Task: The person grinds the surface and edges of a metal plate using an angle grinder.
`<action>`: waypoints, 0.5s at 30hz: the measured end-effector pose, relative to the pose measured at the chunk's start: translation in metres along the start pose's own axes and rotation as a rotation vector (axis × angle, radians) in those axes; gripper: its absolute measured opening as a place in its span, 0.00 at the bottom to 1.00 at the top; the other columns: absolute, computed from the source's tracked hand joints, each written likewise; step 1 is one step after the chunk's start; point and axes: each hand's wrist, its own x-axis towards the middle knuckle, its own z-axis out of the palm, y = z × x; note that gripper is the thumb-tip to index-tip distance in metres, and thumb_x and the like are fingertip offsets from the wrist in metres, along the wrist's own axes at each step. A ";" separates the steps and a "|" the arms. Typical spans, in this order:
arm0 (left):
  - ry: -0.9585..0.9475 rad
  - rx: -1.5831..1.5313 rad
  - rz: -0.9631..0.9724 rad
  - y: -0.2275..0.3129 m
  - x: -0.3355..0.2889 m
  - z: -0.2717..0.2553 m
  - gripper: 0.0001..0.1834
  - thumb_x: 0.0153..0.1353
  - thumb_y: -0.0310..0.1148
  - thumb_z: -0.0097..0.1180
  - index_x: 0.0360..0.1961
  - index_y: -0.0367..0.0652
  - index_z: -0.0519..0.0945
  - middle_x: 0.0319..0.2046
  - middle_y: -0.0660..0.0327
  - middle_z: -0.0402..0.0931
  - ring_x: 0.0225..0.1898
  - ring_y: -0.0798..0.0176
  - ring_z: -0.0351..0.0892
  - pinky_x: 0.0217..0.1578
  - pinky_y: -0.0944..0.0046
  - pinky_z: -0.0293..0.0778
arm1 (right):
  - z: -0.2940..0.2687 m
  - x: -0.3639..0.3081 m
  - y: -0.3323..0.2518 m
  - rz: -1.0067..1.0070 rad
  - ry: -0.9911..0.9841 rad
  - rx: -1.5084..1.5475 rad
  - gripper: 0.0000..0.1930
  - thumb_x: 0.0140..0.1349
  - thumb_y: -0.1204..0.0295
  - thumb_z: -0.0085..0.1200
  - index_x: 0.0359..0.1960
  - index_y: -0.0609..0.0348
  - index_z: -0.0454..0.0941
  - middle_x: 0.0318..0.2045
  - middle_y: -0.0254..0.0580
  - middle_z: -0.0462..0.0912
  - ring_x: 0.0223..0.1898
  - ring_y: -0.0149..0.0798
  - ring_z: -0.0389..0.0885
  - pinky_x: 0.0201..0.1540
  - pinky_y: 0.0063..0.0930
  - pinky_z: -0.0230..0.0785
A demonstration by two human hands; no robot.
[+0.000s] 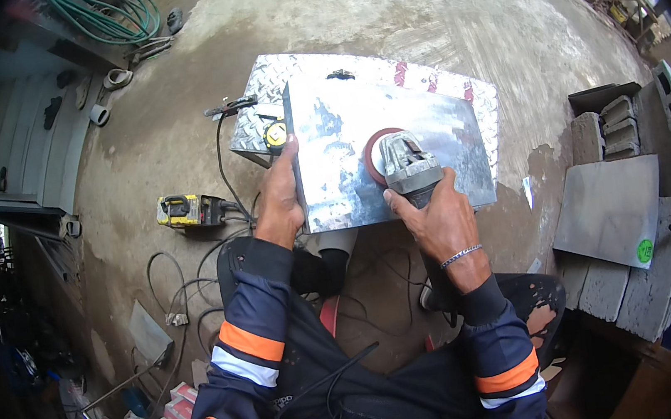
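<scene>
right grip closed firmly round the grinder | left grip curled round the left edge of the metal panel | panel over the near part of the tread-plate table | advice: disc nearly flat, light overlapping strokes, edge steadied

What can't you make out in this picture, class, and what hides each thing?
In the head view:
Grip of the grinder: mostly covered by the right hand.
Part of the reddish disc: behind the grinder's head.
Finger ends of the left hand, thumb aside: behind the metal panel.
Middle of the chequered metal surface: covered by the panel.
Top of the green hose coil: cut off by the upper edge.
Dark clutter, far left: too dim.
</scene>
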 end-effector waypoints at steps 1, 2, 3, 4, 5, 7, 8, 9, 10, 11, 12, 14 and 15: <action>0.002 0.000 0.003 0.000 0.001 -0.002 0.26 0.73 0.43 0.55 0.61 0.31 0.72 0.53 0.50 0.80 0.50 0.56 0.83 0.51 0.56 0.80 | -0.001 -0.005 -0.009 -0.020 -0.023 -0.007 0.42 0.57 0.45 0.66 0.50 0.77 0.62 0.28 0.75 0.82 0.34 0.72 0.84 0.38 0.58 0.77; 0.010 0.000 0.025 -0.001 0.003 -0.004 0.26 0.73 0.43 0.55 0.61 0.31 0.73 0.53 0.50 0.80 0.50 0.56 0.83 0.51 0.56 0.80 | 0.001 -0.010 -0.016 -0.039 -0.047 -0.015 0.42 0.57 0.45 0.66 0.50 0.77 0.62 0.27 0.75 0.82 0.33 0.72 0.84 0.37 0.58 0.77; 0.018 -0.001 0.042 -0.002 0.004 -0.005 0.26 0.73 0.43 0.55 0.61 0.31 0.73 0.53 0.50 0.80 0.50 0.56 0.83 0.51 0.56 0.80 | 0.004 -0.016 -0.021 -0.085 -0.043 0.029 0.41 0.57 0.45 0.66 0.49 0.76 0.62 0.27 0.73 0.82 0.32 0.71 0.84 0.36 0.57 0.77; 0.020 -0.001 0.041 -0.003 0.005 -0.007 0.26 0.73 0.43 0.55 0.61 0.31 0.73 0.53 0.50 0.80 0.50 0.56 0.83 0.51 0.56 0.80 | 0.005 -0.020 -0.028 -0.085 -0.045 0.028 0.41 0.57 0.45 0.66 0.49 0.76 0.62 0.27 0.73 0.82 0.32 0.71 0.84 0.36 0.57 0.77; 0.004 0.018 0.036 -0.003 0.007 -0.009 0.27 0.74 0.44 0.53 0.62 0.33 0.72 0.55 0.52 0.79 0.53 0.56 0.81 0.54 0.56 0.78 | 0.002 -0.025 -0.036 -0.095 -0.094 0.027 0.44 0.57 0.46 0.66 0.51 0.80 0.62 0.28 0.74 0.82 0.33 0.70 0.85 0.36 0.54 0.78; -0.007 0.036 0.030 -0.003 0.007 -0.009 0.27 0.74 0.45 0.51 0.64 0.35 0.72 0.57 0.53 0.79 0.55 0.56 0.80 0.58 0.55 0.75 | 0.004 -0.031 -0.040 -0.117 -0.146 0.031 0.46 0.57 0.45 0.67 0.54 0.83 0.62 0.28 0.75 0.82 0.32 0.68 0.86 0.36 0.51 0.79; -0.008 0.031 0.028 -0.004 0.007 -0.010 0.27 0.74 0.45 0.51 0.64 0.35 0.72 0.57 0.54 0.79 0.55 0.56 0.80 0.58 0.55 0.75 | 0.005 -0.032 -0.037 -0.118 -0.149 0.030 0.46 0.57 0.45 0.67 0.54 0.83 0.62 0.28 0.75 0.82 0.32 0.68 0.86 0.36 0.51 0.79; -0.009 0.026 0.029 -0.004 0.007 -0.010 0.26 0.74 0.45 0.51 0.63 0.35 0.72 0.56 0.54 0.79 0.55 0.56 0.80 0.58 0.55 0.75 | 0.004 -0.031 -0.034 -0.123 -0.132 0.026 0.46 0.57 0.45 0.67 0.54 0.83 0.62 0.28 0.74 0.82 0.32 0.68 0.86 0.36 0.51 0.79; -0.007 0.024 0.032 -0.004 0.007 -0.009 0.26 0.74 0.45 0.51 0.63 0.35 0.72 0.56 0.54 0.79 0.55 0.56 0.80 0.58 0.55 0.75 | 0.003 -0.030 -0.031 -0.128 -0.115 0.021 0.46 0.57 0.46 0.67 0.54 0.83 0.62 0.27 0.74 0.82 0.32 0.68 0.86 0.35 0.51 0.79; 0.018 0.039 0.025 -0.005 0.007 -0.009 0.26 0.74 0.45 0.51 0.63 0.36 0.72 0.56 0.54 0.79 0.55 0.57 0.79 0.57 0.55 0.75 | 0.003 -0.028 -0.027 -0.133 -0.117 0.021 0.46 0.57 0.46 0.67 0.54 0.83 0.62 0.27 0.74 0.82 0.32 0.68 0.86 0.35 0.51 0.79; 0.039 0.054 0.018 -0.005 0.008 -0.009 0.26 0.74 0.46 0.52 0.63 0.36 0.73 0.56 0.54 0.79 0.55 0.57 0.79 0.57 0.55 0.74 | 0.002 -0.025 -0.022 -0.117 -0.087 0.007 0.43 0.57 0.46 0.67 0.51 0.79 0.62 0.26 0.72 0.82 0.31 0.69 0.85 0.35 0.54 0.78; 0.027 0.046 0.018 -0.003 0.010 -0.010 0.27 0.74 0.47 0.52 0.63 0.36 0.73 0.56 0.54 0.79 0.55 0.57 0.79 0.57 0.55 0.74 | 0.000 -0.025 -0.023 -0.107 -0.055 -0.006 0.41 0.56 0.46 0.67 0.49 0.76 0.62 0.25 0.71 0.82 0.29 0.70 0.84 0.34 0.56 0.78; 0.025 0.054 0.025 -0.004 0.010 -0.011 0.27 0.73 0.47 0.52 0.63 0.36 0.73 0.56 0.54 0.79 0.55 0.57 0.79 0.57 0.55 0.74 | 0.001 -0.027 -0.025 -0.118 -0.068 0.000 0.43 0.57 0.47 0.67 0.51 0.79 0.62 0.25 0.71 0.82 0.30 0.68 0.85 0.34 0.53 0.78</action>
